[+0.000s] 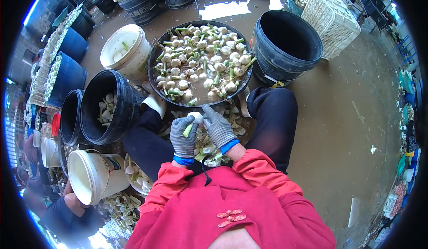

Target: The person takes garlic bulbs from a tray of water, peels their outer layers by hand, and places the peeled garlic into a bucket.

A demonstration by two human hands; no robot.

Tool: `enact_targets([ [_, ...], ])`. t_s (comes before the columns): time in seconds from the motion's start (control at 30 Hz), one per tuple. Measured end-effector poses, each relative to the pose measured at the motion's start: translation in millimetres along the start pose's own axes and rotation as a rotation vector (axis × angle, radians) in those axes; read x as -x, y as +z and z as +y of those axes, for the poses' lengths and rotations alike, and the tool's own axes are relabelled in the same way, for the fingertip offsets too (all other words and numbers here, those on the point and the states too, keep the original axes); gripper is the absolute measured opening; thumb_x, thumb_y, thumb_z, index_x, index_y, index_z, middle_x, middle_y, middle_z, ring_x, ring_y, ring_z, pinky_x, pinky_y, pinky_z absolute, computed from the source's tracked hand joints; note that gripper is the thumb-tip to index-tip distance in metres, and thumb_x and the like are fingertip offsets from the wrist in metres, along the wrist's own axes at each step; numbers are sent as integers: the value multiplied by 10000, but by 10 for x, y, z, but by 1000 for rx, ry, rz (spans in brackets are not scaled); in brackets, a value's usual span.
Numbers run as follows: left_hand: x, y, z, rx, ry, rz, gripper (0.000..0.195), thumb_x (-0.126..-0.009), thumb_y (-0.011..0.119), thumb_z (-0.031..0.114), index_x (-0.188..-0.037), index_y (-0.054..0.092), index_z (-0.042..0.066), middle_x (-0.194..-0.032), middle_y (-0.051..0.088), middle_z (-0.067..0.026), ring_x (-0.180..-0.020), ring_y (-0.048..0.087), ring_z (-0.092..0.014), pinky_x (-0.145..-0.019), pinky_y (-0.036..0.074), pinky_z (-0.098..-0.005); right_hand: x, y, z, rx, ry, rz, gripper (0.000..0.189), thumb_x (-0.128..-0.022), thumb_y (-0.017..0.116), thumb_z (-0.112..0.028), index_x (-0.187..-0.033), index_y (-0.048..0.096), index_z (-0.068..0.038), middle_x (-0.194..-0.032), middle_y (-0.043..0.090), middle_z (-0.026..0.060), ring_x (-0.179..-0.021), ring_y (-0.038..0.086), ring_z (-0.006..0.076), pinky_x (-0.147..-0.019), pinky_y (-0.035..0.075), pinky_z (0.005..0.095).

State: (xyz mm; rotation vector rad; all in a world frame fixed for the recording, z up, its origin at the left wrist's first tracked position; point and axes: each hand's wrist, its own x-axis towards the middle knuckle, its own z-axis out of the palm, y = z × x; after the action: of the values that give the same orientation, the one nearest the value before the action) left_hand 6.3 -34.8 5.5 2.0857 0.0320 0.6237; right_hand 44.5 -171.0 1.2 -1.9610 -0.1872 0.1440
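My left hand [183, 137], in a grey knit glove over a blue one, holds a white garlic bulb [196, 117]. Its cut green stem [188, 130] points back toward me, between the fingers. Against the bulb's right side is my right hand [219, 128], gloved the same way, with thumb and forefinger apart; whether it grips anything between its fingers is hidden. Just beyond both hands stands a wide black tub [157, 97] of muddy water and many garlic bulbs [217, 59] with trimmed stems. Loose garlic skins [204, 145] lie below my hands, between my legs.
A black bucket [287, 45] and a white crate [331, 23] stand right of the tub. To the left are a white bucket [125, 50], a black bucket [112, 107] with peeled bulbs, and a tipped white bucket [97, 175]. Another person's knee [74, 204] shows lower left. The floor [337, 125] looks wet.
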Motion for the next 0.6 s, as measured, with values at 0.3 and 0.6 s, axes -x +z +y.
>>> enact_targets([
  [0.3, 29, 0, -157, 498, -425, -280, 286, -729, 708, -33, -999, 623, 8, -993, 630, -79, -946, 610, -209, -866, 481, -302, -211, 162, 612, -320, 87, 115, 407, -845, 529, 2, -1249, 503, -40, -879, 631, 121, -759, 608, 226, -706, 497, 340],
  [0.6, -628, -541, -673, 1490, -775, 312, 251, -904, 553, 106, -1115, 544, -28, -1104, 600, -137, -1032, 580, -247, -903, 510, -383, -168, 150, 647, -890, 601, 29, 433, -844, 555, 36, -1264, 487, -42, -875, 587, 44, -702, 569, 112, -625, 513, 254],
])
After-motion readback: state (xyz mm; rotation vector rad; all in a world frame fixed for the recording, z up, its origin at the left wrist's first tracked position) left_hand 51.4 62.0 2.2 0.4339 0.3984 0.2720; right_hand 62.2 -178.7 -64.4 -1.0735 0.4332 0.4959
